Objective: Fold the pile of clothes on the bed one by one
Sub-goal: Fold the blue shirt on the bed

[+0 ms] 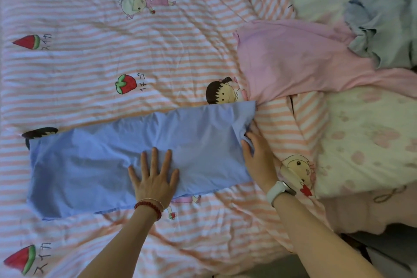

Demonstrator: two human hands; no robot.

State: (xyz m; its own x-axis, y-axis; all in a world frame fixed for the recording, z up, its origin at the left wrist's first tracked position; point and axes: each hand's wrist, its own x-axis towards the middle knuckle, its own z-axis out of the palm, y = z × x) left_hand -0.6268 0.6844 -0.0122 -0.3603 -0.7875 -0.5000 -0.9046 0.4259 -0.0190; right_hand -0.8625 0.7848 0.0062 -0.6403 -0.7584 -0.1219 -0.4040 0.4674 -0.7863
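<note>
A blue garment [140, 160], folded into a long strip, lies flat across the pink striped bed cover [112, 56]. The left hand [154, 176] presses flat on its middle, fingers [154, 160] spread and straight, a red bead bracelet [149, 206] on the wrist. The right hand [259, 156] grips the bunched right end of the strip, a white watch [278, 191] on its wrist. Just beyond that end lies a pink garment [293, 59], with a crumpled pale blue garment [381, 27] on its far right part
</note>
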